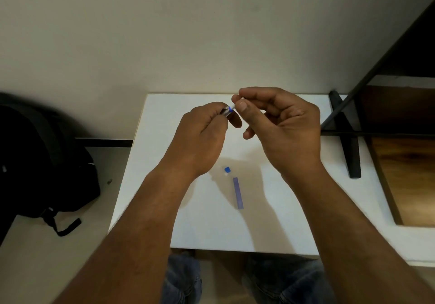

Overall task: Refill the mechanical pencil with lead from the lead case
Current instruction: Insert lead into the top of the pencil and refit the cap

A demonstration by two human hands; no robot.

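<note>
1. Left hand (202,134) grips the silver-barrelled mechanical pencil (227,111) in a fist, held above the white table (164,162). Only the end with the blue ring and white tip shows.
2. The pencil's long axis runs up and to the right, with the exposed end pointing straight into the right hand (282,124).
3. The right thumb and forefinger pinch that white tip and the other fingers are loosely curled. Any lead in the pinch is too thin to see.
4. The flat blue-violet plastic lead case (238,193) lies on the table nearer the body, between the forearms, long axis roughly away from the person.
5. The small blue cap (227,170) lies just beyond the case's far end, off it. The case's contents can't be seen.
6. Judgement: the next move depends on keeping the pinch in line with the pencil's axis.
</note>
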